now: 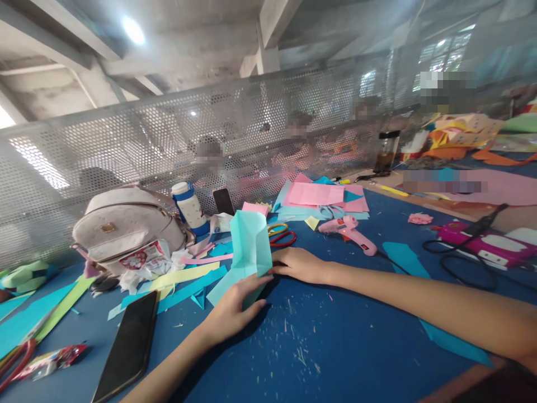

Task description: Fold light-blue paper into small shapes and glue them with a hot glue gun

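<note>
Blue bench [335, 347], scraps everywhere, and whatever's behind the mesh screen [168, 134] is just blur. Left of the pink glue gun [350, 232], folded teal paper [249, 246] stands up. The left hand [235, 310] lies spread flat on its lower flap. The right hand [300, 263] meets its edge with the fingertips hidden, so can't tell if it's gripping.

Bright overhead daylight, soft focus, warped edges.

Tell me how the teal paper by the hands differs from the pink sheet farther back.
The teal paper is folded and stands partly up; the pink sheet lies flat. The left hand and right hand touch the teal paper; nothing touches the pink sheet. Both are coloured paper on the blue table.
</note>
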The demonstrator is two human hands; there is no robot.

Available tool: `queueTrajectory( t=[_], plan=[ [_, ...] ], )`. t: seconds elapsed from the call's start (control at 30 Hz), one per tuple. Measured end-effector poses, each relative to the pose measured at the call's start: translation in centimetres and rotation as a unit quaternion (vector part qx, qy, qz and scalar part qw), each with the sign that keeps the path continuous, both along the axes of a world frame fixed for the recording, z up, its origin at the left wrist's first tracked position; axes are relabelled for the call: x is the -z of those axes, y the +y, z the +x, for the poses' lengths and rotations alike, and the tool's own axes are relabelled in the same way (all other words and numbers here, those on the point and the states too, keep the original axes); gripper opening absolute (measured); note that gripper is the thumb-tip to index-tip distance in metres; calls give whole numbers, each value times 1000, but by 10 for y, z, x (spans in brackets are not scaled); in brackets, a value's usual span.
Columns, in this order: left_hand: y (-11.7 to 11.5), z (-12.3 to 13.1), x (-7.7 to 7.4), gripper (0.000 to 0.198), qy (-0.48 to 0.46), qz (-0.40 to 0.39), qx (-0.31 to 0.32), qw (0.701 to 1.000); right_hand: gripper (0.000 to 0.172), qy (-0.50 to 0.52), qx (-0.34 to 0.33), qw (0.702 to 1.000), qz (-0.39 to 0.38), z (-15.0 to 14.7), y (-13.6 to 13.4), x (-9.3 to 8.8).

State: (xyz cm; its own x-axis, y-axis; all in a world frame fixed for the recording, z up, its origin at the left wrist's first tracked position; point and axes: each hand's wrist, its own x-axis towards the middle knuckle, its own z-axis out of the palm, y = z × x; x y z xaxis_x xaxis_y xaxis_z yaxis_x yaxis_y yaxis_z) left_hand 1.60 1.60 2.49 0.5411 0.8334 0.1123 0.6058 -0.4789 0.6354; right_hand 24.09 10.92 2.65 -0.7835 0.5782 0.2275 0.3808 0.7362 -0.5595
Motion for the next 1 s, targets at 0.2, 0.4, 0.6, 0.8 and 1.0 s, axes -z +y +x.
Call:
queueTrajectory(
  t=[0.2,0.4,0.6,0.8,1.0],
  plan=[
    [2,3,-5,38,-36,-10,16,999,21,-19,5,1000,19,-1,6,3],
    [2,3,-4,41,-51,-1,21,998,21,-38,12,998,39,-2,6,4],
    [0,1,-2,49,-13,10,-3,1000,26,-56,25,996,59,-5,6,6],
    [0,-2,-3,50,-16,-22,-7,1000,28,-52,17,997,61,-5,7,5],
    [-1,-5,0,47,-67,-59,-11,996,30,-25,0,998,63,-4,5,2]
  ],
)
